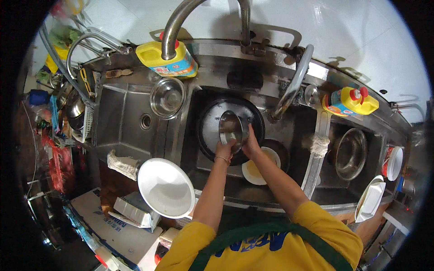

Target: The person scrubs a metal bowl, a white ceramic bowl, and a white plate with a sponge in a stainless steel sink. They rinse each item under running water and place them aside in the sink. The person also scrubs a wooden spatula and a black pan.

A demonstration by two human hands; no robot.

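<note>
In the middle sink basin, a stainless steel bowl is tilted on its side between my two hands. My left hand grips its near rim, the fingers reaching inside. My right hand holds the bowl's outer right side; some of its fingers are hidden. Beneath the bowl lies a large, dark round pan with a wet-looking surface. Close under my right forearm is a white bowl with something yellowish in it, overlapping a dark round vessel.
A curved faucet arches over the sinks, and another spout reaches into the middle basin. Yellow detergent jugs stand behind. A metal bowl rests at left, a large white basin nearer me, a metal basin at right.
</note>
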